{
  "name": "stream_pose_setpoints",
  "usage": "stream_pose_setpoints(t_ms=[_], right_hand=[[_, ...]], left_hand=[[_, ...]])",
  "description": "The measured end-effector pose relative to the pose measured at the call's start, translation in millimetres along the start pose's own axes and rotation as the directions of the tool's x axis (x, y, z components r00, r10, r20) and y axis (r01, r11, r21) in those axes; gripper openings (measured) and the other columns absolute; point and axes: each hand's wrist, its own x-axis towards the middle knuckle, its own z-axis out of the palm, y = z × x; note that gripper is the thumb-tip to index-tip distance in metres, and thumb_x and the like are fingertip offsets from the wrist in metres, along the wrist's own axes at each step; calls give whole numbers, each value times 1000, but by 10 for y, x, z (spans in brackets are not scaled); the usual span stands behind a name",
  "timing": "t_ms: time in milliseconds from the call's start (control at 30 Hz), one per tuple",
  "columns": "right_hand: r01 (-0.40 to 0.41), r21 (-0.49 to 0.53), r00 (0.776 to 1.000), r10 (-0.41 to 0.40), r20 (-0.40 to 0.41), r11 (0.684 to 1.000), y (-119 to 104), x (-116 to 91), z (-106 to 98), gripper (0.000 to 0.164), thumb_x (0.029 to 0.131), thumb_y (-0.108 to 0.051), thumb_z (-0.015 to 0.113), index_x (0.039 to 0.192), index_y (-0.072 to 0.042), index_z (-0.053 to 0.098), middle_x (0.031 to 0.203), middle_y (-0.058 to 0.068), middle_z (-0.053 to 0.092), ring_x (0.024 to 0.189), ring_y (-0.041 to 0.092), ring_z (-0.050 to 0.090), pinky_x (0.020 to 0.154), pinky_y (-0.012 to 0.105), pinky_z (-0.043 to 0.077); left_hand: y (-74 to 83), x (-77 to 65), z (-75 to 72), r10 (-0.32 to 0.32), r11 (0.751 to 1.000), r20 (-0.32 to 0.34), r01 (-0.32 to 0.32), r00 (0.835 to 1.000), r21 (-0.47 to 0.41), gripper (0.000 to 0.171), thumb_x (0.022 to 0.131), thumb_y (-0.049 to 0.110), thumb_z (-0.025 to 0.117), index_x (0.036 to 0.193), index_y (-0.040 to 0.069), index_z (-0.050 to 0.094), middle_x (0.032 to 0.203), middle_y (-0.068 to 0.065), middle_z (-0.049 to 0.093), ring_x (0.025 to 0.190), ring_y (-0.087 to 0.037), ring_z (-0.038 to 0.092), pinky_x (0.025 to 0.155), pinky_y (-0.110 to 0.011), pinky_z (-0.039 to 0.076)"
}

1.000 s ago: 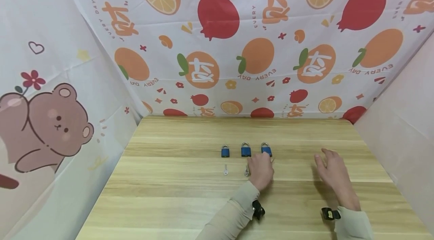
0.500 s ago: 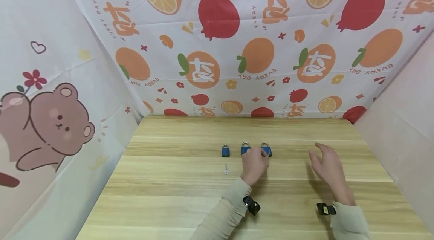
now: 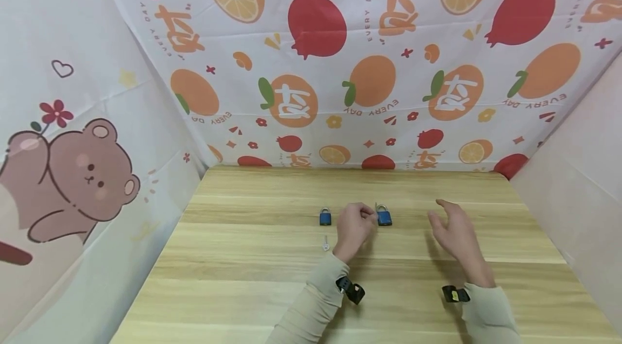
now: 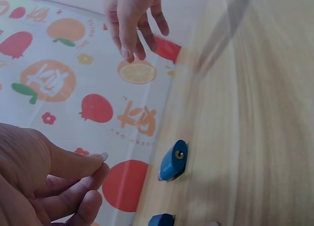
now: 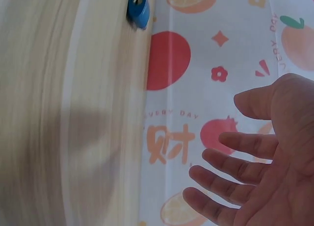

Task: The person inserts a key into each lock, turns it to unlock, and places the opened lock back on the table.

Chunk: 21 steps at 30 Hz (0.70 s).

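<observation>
My left hand (image 3: 355, 229) pinches a small key between thumb and fingertips; its silvery tip (image 4: 104, 156) pokes out in the left wrist view. Just right of that hand, a blue padlock (image 3: 384, 218) with a metal shackle lies on the table. A second blue padlock (image 3: 325, 218) is on the left, and below it lies a silver key (image 3: 326, 245). The left hand covers the spot of the middle padlock in the head view. My right hand (image 3: 454, 230) hovers over the right of the table, holding nothing, fingers loosely spread.
The wooden table (image 3: 233, 257) runs back to a fruit-patterned cloth (image 3: 335, 90). A bear-printed cloth (image 3: 82, 182) hangs on the left, and a plain pale one (image 3: 578, 187) on the right. In the left wrist view another padlock (image 4: 162, 220) shows at the lower edge.
My left hand has moved left and away from me with the key, and now hides the middle padlock. The rightmost padlock has come into full view. My right hand has drifted left.
</observation>
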Motion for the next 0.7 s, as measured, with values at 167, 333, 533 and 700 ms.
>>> stream_pose_setpoints(t_ms=[167,333,533,700], right_hand=[[-14,28,999,13,43,1000,-105,33,66,50,105,-23,53,142,9,48,143,36,50,133,55,45,107,68,38],[-13,45,998,10,61,999,-196,51,132,50,105,-23,53,143,8,48,144,35,50,132,53,48,106,67,41],[7,57,998,-10,54,998,-281,71,229,48,104,-22,55,142,7,51,142,33,53,128,51,53,102,65,45],[13,87,997,-20,78,996,-342,87,310,48,104,-22,56,143,6,50,143,31,53,129,50,53,103,64,45]], left_hand=[[3,13,-45,-22,998,-18,21,1000,-59,8,87,15,80,84,7,78,76,-2,76,62,-3,62,59,-19,49],[3,19,-67,-34,995,-35,31,999,-92,7,88,15,80,84,9,78,77,-3,76,63,-4,63,57,-18,49],[-13,14,-84,-38,993,-55,31,998,-113,7,87,15,80,84,9,78,76,-3,76,61,-4,62,54,-19,47],[-14,22,-96,-32,990,-63,23,997,-142,7,87,14,80,85,7,78,77,-5,77,61,-3,61,54,-18,47]])
